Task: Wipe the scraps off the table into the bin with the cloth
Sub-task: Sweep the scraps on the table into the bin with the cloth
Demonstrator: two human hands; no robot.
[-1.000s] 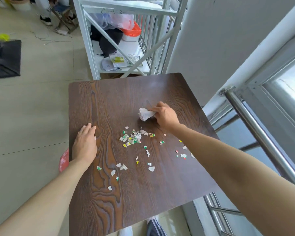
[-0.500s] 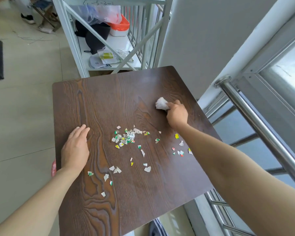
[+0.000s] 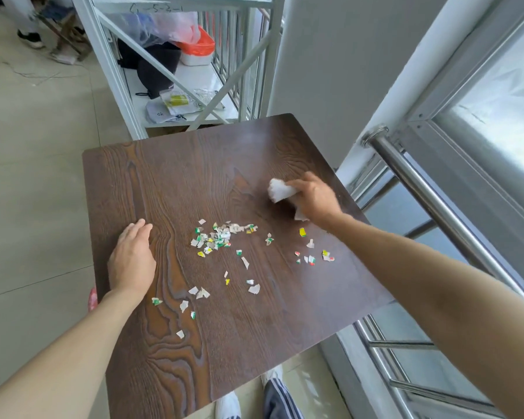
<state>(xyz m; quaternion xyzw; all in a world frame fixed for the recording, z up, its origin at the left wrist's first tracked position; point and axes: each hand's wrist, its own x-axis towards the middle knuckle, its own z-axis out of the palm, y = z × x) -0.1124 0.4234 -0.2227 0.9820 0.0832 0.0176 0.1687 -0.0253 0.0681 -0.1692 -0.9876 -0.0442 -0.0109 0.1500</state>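
Small white, green and yellow paper scraps (image 3: pixel 221 238) lie scattered over the middle of a dark wooden table (image 3: pixel 170 182), with a smaller group near its right edge (image 3: pixel 312 257). My right hand (image 3: pixel 316 199) is closed around a crumpled white cloth (image 3: pixel 279 190) on the tabletop, just beyond the right-hand scraps. My left hand (image 3: pixel 132 258) rests flat on the table near its left edge, fingers together, holding nothing. A sliver of a red bin (image 3: pixel 92 297) shows below the table's left edge, mostly hidden by my left wrist and the table.
A white metal shelf (image 3: pixel 176 110) with bags and packets stands just beyond the table. A steel railing (image 3: pixel 436 207) and window run along the right. My shoes and a striped trouser leg (image 3: pixel 273 391) show under the near edge. Tiled floor lies to the left.
My right hand carried the cloth from beside the central pile out toward the table's right edge. My left hand stayed flat in place. The camera view shifted slightly.
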